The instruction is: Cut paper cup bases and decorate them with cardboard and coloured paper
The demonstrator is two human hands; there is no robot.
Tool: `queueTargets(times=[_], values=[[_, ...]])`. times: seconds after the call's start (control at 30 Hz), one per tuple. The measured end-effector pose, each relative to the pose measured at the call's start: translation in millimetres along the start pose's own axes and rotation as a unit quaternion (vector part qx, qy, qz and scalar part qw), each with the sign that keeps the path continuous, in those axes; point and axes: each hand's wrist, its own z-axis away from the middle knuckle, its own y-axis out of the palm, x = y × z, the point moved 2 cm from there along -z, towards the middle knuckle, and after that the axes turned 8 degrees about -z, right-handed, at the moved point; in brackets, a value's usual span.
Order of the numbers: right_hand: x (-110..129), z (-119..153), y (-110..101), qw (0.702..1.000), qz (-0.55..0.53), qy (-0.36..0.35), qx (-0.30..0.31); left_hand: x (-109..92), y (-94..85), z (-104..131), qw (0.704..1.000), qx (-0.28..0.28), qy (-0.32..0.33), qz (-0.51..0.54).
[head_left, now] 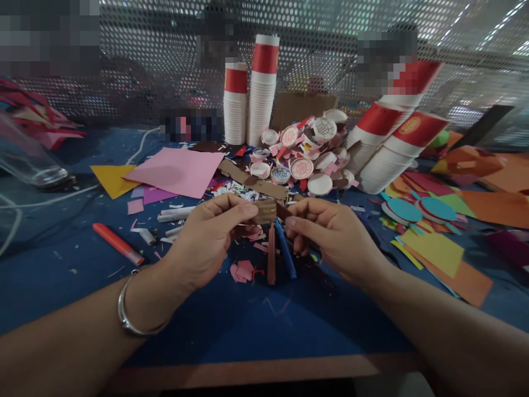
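Note:
My left hand (210, 237) pinches a small piece of brown cardboard (266, 212) between thumb and fingers. From the other side, my right hand (326, 231) closes on a thin dark brown strip (281, 212), which meets the cardboard's right edge. I cannot tell whether the two are joined. Below them on the blue table (231, 325) lie a reddish-brown stick (271, 259) and a blue stick (286, 253). Pink paper scraps (243, 271) rest just left of these, and a dark object lies under my right hand, too shadowed to name.
Stacks of paper cups (263, 91) stand at the back, with more leaning cup stacks (397, 146) on the right. Between them is a heap of cut cup bottoms (301, 165). A pink sheet (182, 168), a red marker (118, 243) and coloured paper (438, 248) lie around.

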Motion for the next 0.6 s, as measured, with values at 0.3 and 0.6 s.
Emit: queueTargets(times=[0.3, 0.6], values=[[0.4, 3.1, 1.4, 0.999, 0.042, 0.019, 0.021, -0.3, 2.0, -0.6, 0.997, -0.017, 0.002, -0.073], [1.3, 3.1, 2.5, 0.995, 0.087, 0.035, 0.029, 4.9, 1.1, 3.6, 0.995, 0.032, 0.034, -0.086]])
